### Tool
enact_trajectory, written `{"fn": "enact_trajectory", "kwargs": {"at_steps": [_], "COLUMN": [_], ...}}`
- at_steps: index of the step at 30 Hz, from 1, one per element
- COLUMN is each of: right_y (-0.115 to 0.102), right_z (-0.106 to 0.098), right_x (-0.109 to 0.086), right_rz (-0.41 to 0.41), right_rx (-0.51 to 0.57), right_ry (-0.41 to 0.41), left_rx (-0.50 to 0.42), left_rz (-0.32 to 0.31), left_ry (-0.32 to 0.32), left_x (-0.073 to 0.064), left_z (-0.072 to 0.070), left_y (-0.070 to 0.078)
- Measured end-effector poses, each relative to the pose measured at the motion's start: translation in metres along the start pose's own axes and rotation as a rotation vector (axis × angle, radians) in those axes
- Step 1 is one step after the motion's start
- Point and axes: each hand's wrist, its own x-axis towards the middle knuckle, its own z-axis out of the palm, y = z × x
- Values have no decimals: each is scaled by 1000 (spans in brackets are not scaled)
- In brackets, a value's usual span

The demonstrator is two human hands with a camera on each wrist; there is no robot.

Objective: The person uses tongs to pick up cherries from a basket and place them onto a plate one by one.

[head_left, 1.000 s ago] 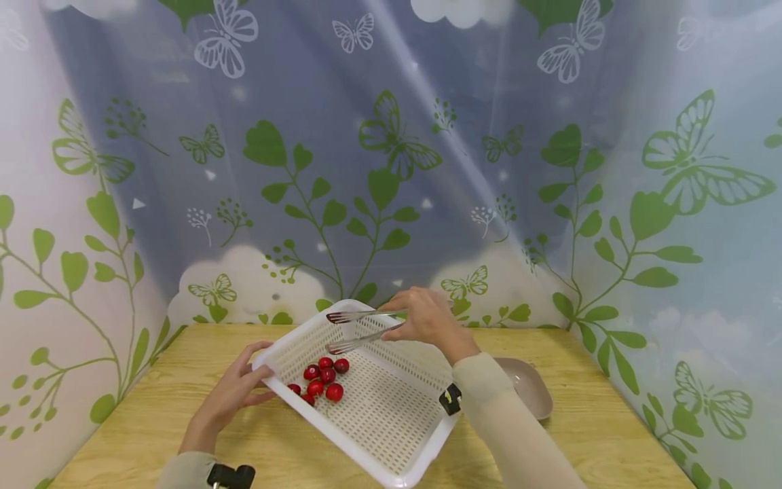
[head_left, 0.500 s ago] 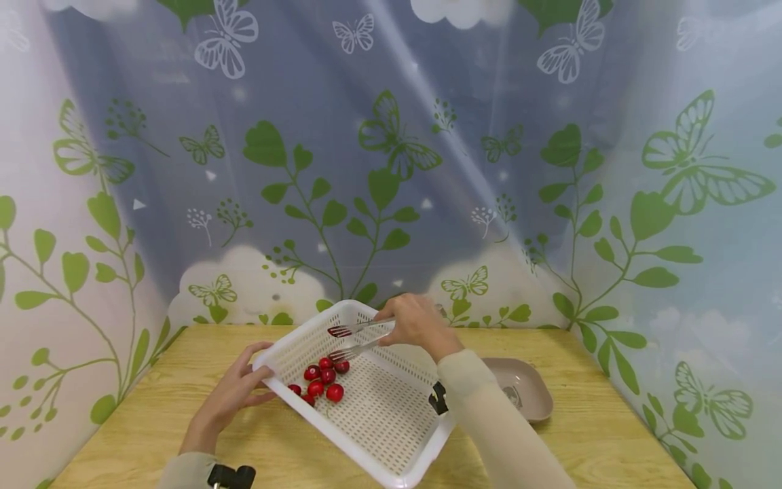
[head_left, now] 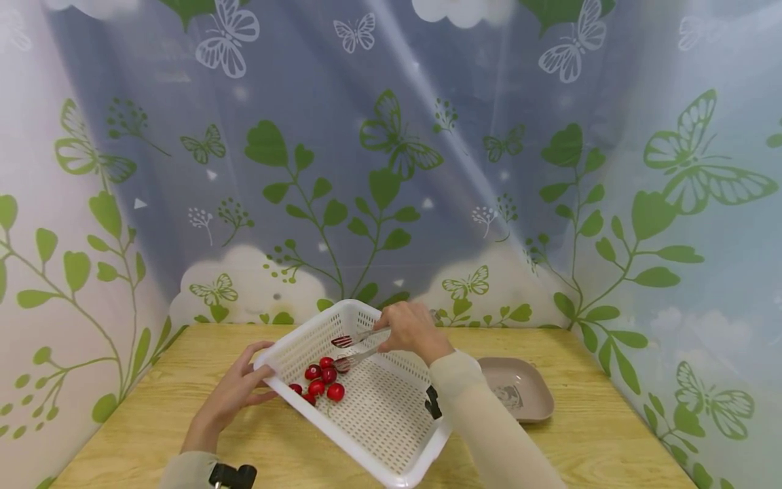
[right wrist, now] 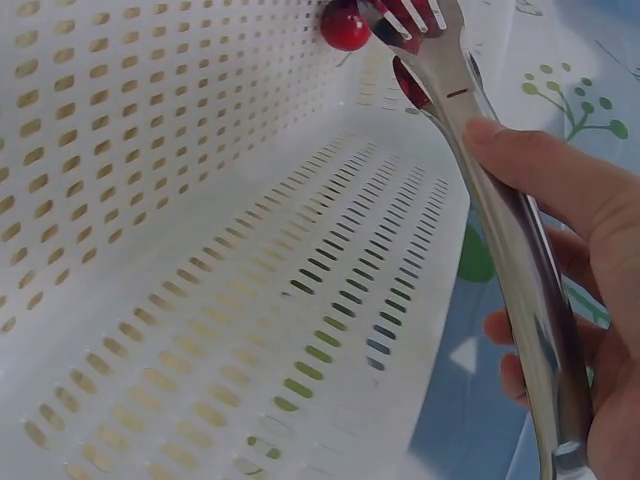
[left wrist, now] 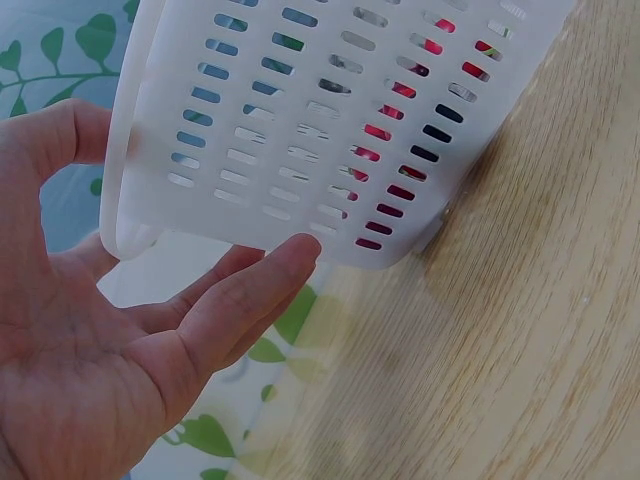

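Note:
My left hand (head_left: 235, 394) grips the corner of a white plastic basket (head_left: 299, 418), with fingers under and outside its rim; the left wrist view shows the slotted basket wall (left wrist: 310, 150) close by. Several red cherries (head_left: 315, 387) lie together in the basket's left part. My right hand (head_left: 412, 331) holds metal tongs (head_left: 360, 354) with fork-like ends over the basket. The tong arms are spread, and the nearer end is at a cherry at the edge of the group. In the right wrist view, the tongs (right wrist: 500, 215) stand beside a cherry (right wrist: 345, 27).
A shallow beige dish (head_left: 540, 394) stands on the wooden table (head_left: 599, 435) to the right, partly behind the right sleeve (head_left: 489, 421). A printed curtain (head_left: 464, 170) with butterflies and leaves surrounds the table's back and sides.
My right hand has moved down and slightly left, lowering the tongs from above the basket to the cherries. More of the dish shows now. My left hand and the basket have stayed put.

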Motion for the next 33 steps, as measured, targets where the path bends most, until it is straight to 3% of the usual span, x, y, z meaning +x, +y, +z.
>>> {"fn": "enact_trajectory", "kwargs": {"at_steps": [19,28,33], "right_y": [-2,-1,0], "right_z": [15,9,-3], "right_x": [-1,-3,-4], "right_rz": [-18,-34,-58], "right_rx": [-15,-36,-63], "right_ry": [-33,-21,30], "left_rx": [3,-4,7], "left_rz": [-7,-13,-9], "left_ry": [6,3,14], "left_x": [0,0,-1], "left_z": [0,2,1], "left_y": [0,1,0]}}
